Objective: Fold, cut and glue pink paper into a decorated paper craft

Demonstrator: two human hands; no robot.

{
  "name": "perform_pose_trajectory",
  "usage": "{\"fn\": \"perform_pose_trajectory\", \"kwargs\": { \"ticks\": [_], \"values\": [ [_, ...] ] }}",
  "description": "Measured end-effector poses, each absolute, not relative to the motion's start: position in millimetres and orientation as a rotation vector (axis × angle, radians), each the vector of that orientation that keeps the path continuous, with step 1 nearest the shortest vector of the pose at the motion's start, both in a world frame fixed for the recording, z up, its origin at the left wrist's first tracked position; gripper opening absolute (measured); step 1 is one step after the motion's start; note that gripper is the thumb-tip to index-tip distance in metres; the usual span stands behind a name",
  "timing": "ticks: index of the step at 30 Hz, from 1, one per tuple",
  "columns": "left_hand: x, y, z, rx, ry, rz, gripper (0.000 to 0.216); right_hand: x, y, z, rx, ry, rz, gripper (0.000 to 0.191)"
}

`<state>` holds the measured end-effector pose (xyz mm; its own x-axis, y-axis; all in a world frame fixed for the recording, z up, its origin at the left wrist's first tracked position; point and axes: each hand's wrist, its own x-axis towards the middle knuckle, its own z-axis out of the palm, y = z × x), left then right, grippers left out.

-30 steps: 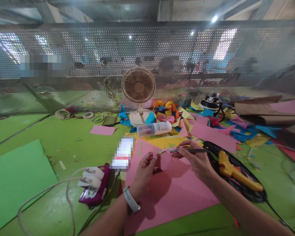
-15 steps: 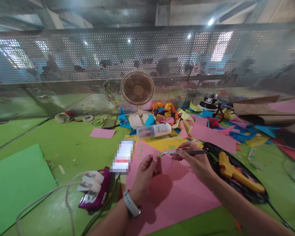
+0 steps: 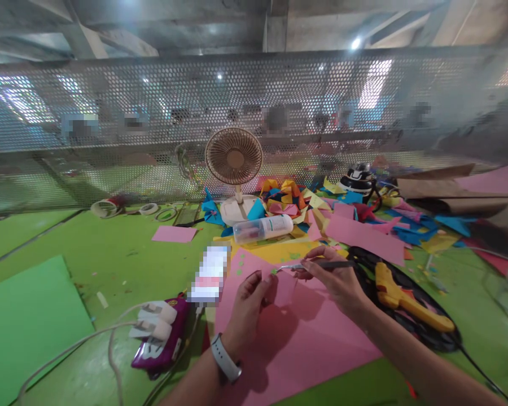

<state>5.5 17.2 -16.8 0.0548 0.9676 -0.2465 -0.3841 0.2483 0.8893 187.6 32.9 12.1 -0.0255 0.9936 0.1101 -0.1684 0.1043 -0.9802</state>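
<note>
My left hand [image 3: 249, 299], with a white watch band on its wrist, pinches a small green paper piece [image 3: 274, 272] between thumb and fingertips. Slim tweezers [image 3: 330, 264] with a metal tip and dark handle are in my right hand [image 3: 336, 282]. Their tip points left, close by the green piece; whether it touches cannot be made out. Both hands are above a large pink paper sheet [image 3: 313, 344]. Several tiny green paper bits [image 3: 240, 264] lie near its upper left corner. A yellow sheet [image 3: 271, 248] shows behind the pink one.
Left of the pink sheet lie a phone [image 3: 211, 273], a purple power strip [image 3: 163, 344] with plugs, and green card [image 3: 29, 321]. A yellow glue gun [image 3: 410, 299] rests in a black tray at right. Behind are a bottle [image 3: 265, 227], a fan [image 3: 234, 158] and paper scraps.
The camera view has shifted slightly. Both hands keep nearly the same place, the left still pinching the green piece and the right still holding the tweezers near it.
</note>
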Motion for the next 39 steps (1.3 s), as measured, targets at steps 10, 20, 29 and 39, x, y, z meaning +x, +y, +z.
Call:
{"fn": "perform_pose_trajectory", "kwargs": {
  "ticks": [10, 20, 29, 39],
  "values": [
    [6, 19, -18, 0.908, 1.009, 1.142, 0.028, 185, 32, 14, -0.985, -1.162, 1.252, 0.032],
    [5, 19, -14, 1.039, 0.948, 1.170, 0.032, 190, 31, 15, -0.957, -1.117, 1.139, 0.029],
    [12, 16, -11, 1.182, 0.943, 1.136, 0.031, 178, 35, -7, -0.941, -1.544, 1.089, 0.029],
    [14, 13, -16, 1.296, 0.956, 1.128, 0.029, 172, 33, -15, -1.013, -1.661, 0.817, 0.026]
  ]
}}
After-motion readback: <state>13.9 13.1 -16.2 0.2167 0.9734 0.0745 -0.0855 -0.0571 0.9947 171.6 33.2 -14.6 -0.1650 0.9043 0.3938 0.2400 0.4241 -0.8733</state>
